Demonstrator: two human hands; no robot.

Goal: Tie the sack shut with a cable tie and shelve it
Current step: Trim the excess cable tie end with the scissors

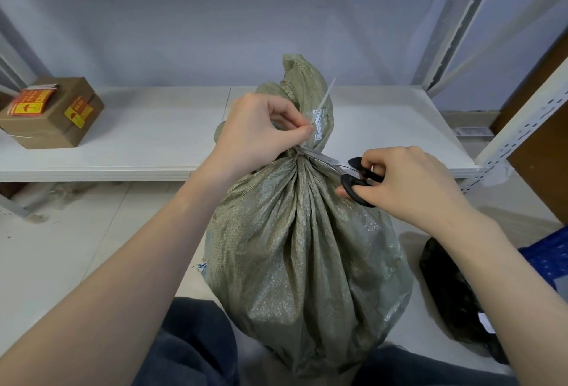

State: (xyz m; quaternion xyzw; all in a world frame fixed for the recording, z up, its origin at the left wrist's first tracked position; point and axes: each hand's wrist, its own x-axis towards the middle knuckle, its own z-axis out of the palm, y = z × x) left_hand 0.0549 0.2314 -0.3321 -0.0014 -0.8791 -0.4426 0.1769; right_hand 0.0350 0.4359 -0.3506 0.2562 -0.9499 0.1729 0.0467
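The green woven sack (301, 247) is standing on the floor between the person's knees, its neck gathered tight just in front of the white shelf (153, 139). The left hand (255, 136) is pinching the loose tail of the white cable tie (324, 98) between thumb and fingertips and is holding it taut, so the tail is running up and to the right, away from the cinched neck. The right hand (408, 182) is gripping the black-handled scissors (344, 170), fingers through the loops, with the blades pointing left and slightly up toward the base of that tail. The cut seems to turn on this crossing: the blades are lying nearly square to the tail's long axis, right where it is leaving the neck. The blade tips and the tie's locking head are hidden behind the left hand's fingers and the sack folds, so whether the blades are already straddling the tail cannot be told. A cardboard box (52, 112) is sitting at the shelf's left end.
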